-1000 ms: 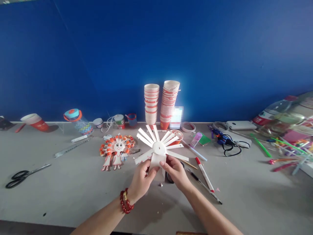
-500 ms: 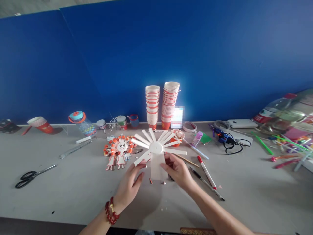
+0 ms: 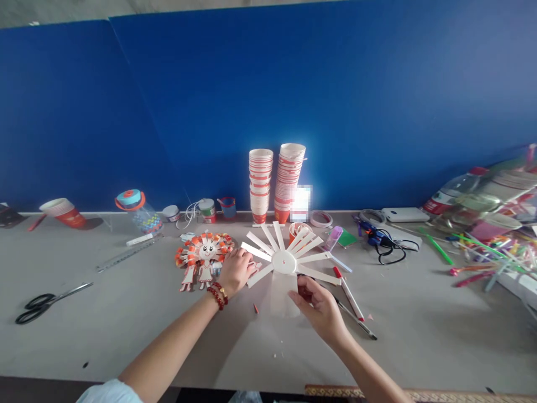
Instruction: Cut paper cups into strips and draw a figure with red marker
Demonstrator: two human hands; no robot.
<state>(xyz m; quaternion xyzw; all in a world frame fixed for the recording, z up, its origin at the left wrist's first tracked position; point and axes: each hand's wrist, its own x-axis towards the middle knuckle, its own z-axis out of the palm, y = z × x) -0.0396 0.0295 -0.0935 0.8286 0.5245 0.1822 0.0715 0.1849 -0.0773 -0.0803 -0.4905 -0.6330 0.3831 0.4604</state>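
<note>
My right hand point(image 3: 319, 308) pinches a white cut paper cup point(image 3: 284, 291) by the right edge of its uncut flap. Many strips fan out from the cup's round base, which faces me with a small mark at its centre. My left hand point(image 3: 237, 271) reaches down to the table behind and left of the strips, its fingers bent; what is under them is hidden. Close to its left lie paper-cup dolls point(image 3: 206, 254) with orange-tipped strips around a drawn face and cut-out dresses.
Two stacks of paper cups point(image 3: 260, 187) stand against the blue panel point(image 3: 210, 101). Scissors point(image 3: 52, 302), a ruler point(image 3: 128, 254) and a bottle point(image 3: 140, 212) lie to the left. On the right are a red marker point(image 3: 350, 296), a glue gun point(image 3: 377, 235) and coloured straws point(image 3: 495, 260).
My left hand has left the cup's side and moved up and forward, close beside the dolls. The cut cup, in my right hand, has shifted slightly right and down.
</note>
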